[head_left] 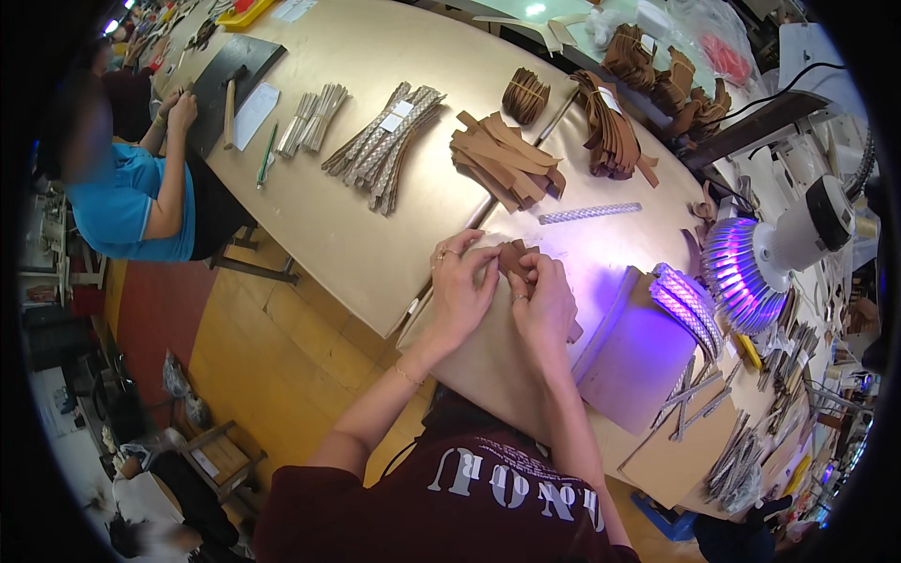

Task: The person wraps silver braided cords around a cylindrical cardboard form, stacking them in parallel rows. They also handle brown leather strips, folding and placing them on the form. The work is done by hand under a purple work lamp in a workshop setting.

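Note:
My left hand and my right hand meet over the near part of the table. Between their closed fingers is a brown leather strip; its lower end shows below my right palm. The fingers partly hide how it is folded or joined. Just beyond my hands lies a single silver-grey patterned strip. A loose pile of brown leather strips spreads farther back, beside a tied brown bundle.
A lamp with a ribbed head casts purple light at the right, by patterned strips and a board. Patterned bundles lie back left. A hammer lies near a person in a blue shirt.

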Demonstrator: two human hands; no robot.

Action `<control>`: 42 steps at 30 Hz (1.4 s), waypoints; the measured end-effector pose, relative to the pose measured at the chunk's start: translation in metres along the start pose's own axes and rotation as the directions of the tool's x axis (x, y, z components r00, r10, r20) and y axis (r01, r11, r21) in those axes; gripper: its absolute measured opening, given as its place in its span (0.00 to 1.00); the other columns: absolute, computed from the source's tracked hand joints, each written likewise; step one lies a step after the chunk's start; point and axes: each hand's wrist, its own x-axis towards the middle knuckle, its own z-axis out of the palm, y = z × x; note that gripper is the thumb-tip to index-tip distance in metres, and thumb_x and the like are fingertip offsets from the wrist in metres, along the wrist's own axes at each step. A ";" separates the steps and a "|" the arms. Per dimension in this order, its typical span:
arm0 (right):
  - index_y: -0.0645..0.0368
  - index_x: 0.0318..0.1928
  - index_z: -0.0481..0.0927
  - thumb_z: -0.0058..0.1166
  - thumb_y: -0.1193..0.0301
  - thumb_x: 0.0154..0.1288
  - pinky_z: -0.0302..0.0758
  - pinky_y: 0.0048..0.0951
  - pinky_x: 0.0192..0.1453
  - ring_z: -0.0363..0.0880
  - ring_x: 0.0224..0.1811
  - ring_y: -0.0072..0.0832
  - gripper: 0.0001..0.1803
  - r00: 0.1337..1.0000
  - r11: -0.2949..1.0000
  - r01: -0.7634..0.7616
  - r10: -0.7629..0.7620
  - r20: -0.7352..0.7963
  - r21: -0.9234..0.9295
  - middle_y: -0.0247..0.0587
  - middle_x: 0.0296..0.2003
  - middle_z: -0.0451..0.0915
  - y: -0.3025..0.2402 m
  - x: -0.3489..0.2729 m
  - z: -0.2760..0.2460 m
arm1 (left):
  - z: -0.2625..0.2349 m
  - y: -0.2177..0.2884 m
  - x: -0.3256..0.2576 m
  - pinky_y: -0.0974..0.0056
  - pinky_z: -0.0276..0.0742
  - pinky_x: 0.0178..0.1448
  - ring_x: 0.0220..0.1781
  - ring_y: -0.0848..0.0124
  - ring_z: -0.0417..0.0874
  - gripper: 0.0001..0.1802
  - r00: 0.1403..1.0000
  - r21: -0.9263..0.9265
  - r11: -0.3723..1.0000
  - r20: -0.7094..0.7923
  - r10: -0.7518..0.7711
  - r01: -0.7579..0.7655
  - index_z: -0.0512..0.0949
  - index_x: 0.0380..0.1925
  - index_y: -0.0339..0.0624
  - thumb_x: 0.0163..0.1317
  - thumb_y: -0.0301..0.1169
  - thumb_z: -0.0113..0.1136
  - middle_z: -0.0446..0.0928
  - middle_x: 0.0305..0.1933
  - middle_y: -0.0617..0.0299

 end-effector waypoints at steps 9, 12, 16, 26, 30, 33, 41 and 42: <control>0.52 0.46 0.76 0.62 0.70 0.60 0.75 0.41 0.42 0.81 0.41 0.40 0.14 0.993 0.998 -0.068 0.066 0.095 0.012 0.40 0.40 0.78 -0.001 0.014 -0.006 | 0.003 0.009 0.019 0.54 0.67 0.57 0.51 0.57 0.74 0.09 0.993 0.108 0.989 0.050 -0.103 0.097 0.82 0.32 0.41 0.52 0.31 0.69 0.72 0.49 0.54; 0.51 0.46 0.76 0.62 0.70 0.60 0.75 0.41 0.42 0.81 0.41 0.40 0.14 0.993 0.997 -0.071 0.070 0.098 0.007 0.40 0.40 0.78 -0.002 0.013 -0.007 | 0.002 0.009 0.024 0.55 0.69 0.56 0.50 0.57 0.75 0.10 0.994 0.135 0.988 0.069 -0.090 0.080 0.82 0.32 0.42 0.51 0.31 0.71 0.72 0.48 0.55; 0.52 0.46 0.77 0.62 0.71 0.60 0.76 0.42 0.41 0.81 0.40 0.41 0.14 0.993 0.997 -0.071 0.067 0.101 0.037 0.40 0.40 0.78 -0.002 0.014 -0.008 | 0.002 0.011 0.023 0.56 0.68 0.57 0.51 0.57 0.75 0.10 0.989 0.112 0.985 0.047 -0.138 0.132 0.82 0.31 0.42 0.51 0.32 0.72 0.72 0.49 0.54; 0.52 0.46 0.77 0.64 0.72 0.57 0.75 0.38 0.40 0.80 0.37 0.38 0.15 0.998 0.998 -0.044 0.042 0.049 0.044 0.38 0.35 0.77 0.001 0.013 -0.005 | 0.001 0.012 0.024 0.52 0.63 0.58 0.53 0.59 0.73 0.10 0.984 0.124 0.984 0.110 -0.142 0.128 0.82 0.32 0.43 0.51 0.33 0.71 0.73 0.47 0.56; 0.52 0.46 0.77 0.64 0.72 0.57 0.75 0.39 0.41 0.80 0.37 0.38 0.15 0.998 0.998 -0.046 0.043 0.052 0.052 0.38 0.35 0.77 0.003 0.013 -0.003 | 0.000 0.010 0.028 0.52 0.63 0.57 0.53 0.60 0.74 0.11 0.981 0.167 0.978 0.125 -0.145 0.124 0.82 0.32 0.44 0.51 0.34 0.71 0.73 0.45 0.57; 0.52 0.46 0.77 0.64 0.72 0.58 0.75 0.39 0.41 0.80 0.37 0.38 0.16 0.999 0.999 -0.029 0.028 0.039 0.021 0.38 0.35 0.77 0.004 0.014 -0.002 | -0.001 0.009 0.031 0.52 0.62 0.57 0.53 0.60 0.74 0.12 0.976 0.198 0.972 0.151 -0.155 0.124 0.82 0.33 0.45 0.50 0.35 0.71 0.73 0.45 0.58; 0.54 0.47 0.79 0.64 0.71 0.59 0.74 0.37 0.40 0.80 0.37 0.37 0.15 0.997 0.990 -0.063 0.056 0.059 0.128 0.39 0.35 0.77 0.003 0.010 -0.011 | -0.010 0.018 0.029 0.55 0.63 0.58 0.50 0.61 0.78 0.13 0.980 0.152 0.986 0.172 -0.100 0.074 0.81 0.36 0.43 0.52 0.34 0.70 0.79 0.44 0.58; 0.54 0.46 0.79 0.64 0.71 0.59 0.74 0.37 0.39 0.79 0.36 0.36 0.14 0.997 0.985 -0.071 0.063 0.050 0.159 0.39 0.35 0.77 0.004 0.007 -0.013 | -0.015 0.020 0.027 0.57 0.65 0.58 0.49 0.62 0.80 0.13 0.965 0.124 0.986 0.223 -0.135 0.109 0.81 0.37 0.42 0.53 0.33 0.71 0.80 0.43 0.58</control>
